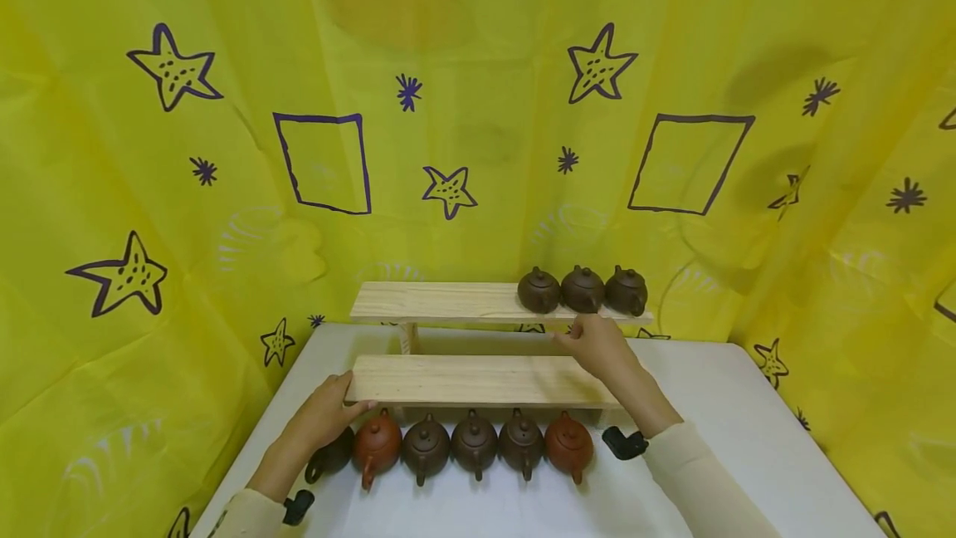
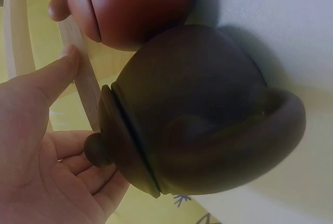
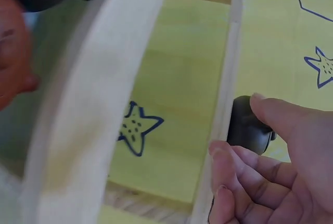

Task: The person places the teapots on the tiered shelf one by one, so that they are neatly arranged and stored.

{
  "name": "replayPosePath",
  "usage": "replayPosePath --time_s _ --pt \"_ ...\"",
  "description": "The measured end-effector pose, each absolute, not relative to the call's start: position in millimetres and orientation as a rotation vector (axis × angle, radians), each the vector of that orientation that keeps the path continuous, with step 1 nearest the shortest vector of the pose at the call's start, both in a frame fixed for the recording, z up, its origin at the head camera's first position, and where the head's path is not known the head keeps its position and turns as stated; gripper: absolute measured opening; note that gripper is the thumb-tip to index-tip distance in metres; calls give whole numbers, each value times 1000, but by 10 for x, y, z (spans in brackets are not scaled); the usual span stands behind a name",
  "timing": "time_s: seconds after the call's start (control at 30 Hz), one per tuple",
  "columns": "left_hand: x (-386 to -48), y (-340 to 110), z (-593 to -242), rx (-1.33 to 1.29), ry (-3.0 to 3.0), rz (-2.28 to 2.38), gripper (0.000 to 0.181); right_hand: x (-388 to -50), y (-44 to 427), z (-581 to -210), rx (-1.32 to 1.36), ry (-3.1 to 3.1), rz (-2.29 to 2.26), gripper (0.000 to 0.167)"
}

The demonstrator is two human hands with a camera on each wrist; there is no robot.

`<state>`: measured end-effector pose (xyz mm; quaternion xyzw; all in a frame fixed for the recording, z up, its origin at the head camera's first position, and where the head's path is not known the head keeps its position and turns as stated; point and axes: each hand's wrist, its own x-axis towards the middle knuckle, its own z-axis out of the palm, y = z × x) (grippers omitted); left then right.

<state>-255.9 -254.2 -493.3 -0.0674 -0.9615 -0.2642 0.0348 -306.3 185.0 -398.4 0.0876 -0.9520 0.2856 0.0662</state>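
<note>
My left hand (image 1: 321,413) holds the left corner of the lower wooden shelf (image 1: 478,380), thumb along its front edge. Below that hand stands a dark brown teapot (image 2: 192,114), its lid knob close to my fingers in the left wrist view. Beside it sits a reddish teapot (image 1: 378,442). At the front of the upper shelf (image 1: 441,300) is my right hand (image 1: 601,347), fingers loosely curled and apparently holding nothing. Just behind it sits the middle one of three dark teapots (image 1: 582,287); whether the hand touches it I cannot tell.
Several teapots stand in a row on the white table (image 1: 747,438) before the lower shelf, including another reddish one (image 1: 569,445) at the right end. A yellow curtain (image 1: 493,247) with drawn stars surrounds the table. Dark straps with small devices sit on both wrists.
</note>
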Motion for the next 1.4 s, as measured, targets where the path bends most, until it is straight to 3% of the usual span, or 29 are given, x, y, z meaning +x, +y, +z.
replayPosePath --time_s 0.2,0.7,1.4 --pt "-2571 -2540 -4949 -208 -2961 -811 75 -2750 2064 -4244 278 -2915 765 41" --pt "-2579 -2541 -4962 -201 -2972 -808 78 -2055 2062 -4989 265 -3003 757 56" --pt "-2592 -2542 -4940 -208 -2974 -799 77 -1886 2021 -5208 270 -2989 717 26"
